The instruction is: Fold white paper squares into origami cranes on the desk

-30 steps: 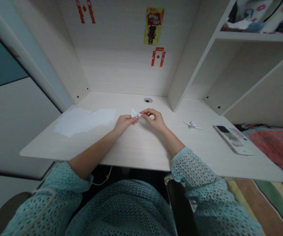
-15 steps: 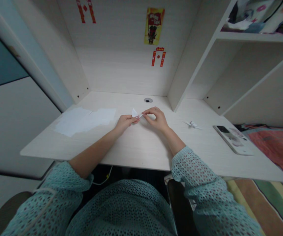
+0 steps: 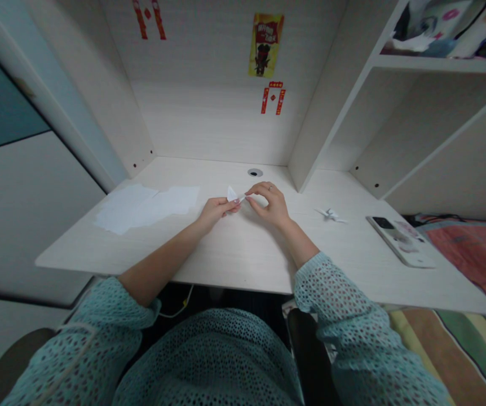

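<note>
A small folded piece of white paper is held just above the pale wooden desk, near its middle. My left hand pinches the paper's lower edge with closed fingers. My right hand pinches the same paper from the right, its fingers curled and a ring on one finger. Both forearms reach forward in teal knit sleeves.
Loose white sheets lie flat on the desk to the left. A small folded white paper figure sits to the right, and a phone lies further right near the edge. A cable hole is behind the hands. A shelf divider rises at right.
My right hand has shifted slightly away and to the right, fingers rearranging on the paper. My left hand and the paper have stayed almost in place.
</note>
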A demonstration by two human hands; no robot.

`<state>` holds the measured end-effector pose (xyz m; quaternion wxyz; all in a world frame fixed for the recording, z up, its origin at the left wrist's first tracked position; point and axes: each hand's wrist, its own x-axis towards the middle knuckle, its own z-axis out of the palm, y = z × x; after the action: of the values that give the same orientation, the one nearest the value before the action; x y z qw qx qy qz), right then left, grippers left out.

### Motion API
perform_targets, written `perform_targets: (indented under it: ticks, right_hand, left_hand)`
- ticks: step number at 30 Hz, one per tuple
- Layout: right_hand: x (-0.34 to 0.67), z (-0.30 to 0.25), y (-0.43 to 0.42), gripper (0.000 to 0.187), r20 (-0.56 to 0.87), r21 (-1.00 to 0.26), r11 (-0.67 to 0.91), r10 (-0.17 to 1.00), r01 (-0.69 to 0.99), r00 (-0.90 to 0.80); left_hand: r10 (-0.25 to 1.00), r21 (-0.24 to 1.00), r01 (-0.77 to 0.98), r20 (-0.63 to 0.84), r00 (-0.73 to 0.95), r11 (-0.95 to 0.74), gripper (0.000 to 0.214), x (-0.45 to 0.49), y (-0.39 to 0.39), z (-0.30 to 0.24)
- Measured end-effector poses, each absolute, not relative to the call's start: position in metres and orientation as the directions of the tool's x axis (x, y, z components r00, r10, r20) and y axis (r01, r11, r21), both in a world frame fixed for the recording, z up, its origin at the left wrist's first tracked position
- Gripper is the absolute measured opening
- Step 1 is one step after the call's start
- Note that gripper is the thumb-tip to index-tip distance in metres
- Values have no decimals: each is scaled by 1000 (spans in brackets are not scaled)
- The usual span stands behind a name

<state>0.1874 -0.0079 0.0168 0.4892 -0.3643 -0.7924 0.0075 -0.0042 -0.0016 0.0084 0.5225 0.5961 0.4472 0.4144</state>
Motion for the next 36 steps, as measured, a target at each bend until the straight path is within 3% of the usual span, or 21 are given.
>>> perform_targets:
  ticks: [22, 28, 33, 36]
  right_hand:
    - [176, 10, -12, 15, 810, -421, 708, 575, 567, -115]
    - [173, 10, -10, 14, 757, -561, 680, 652, 472, -39]
    - [174, 8, -3, 21, 588, -771, 561, 809, 300, 0]
    - [176, 7, 0, 20, 548, -806, 529, 836, 267, -2]
  left_hand:
    - [969, 998, -56, 41, 243, -29, 43, -2, 1, 8]
    - [974, 996, -15, 92, 209, -91, 43, -3, -2, 11]
    - [973, 983, 63, 162, 163, -174, 41, -1, -4, 11]
    - [972, 979, 76, 175, 159, -188, 42, -1, -2, 8]
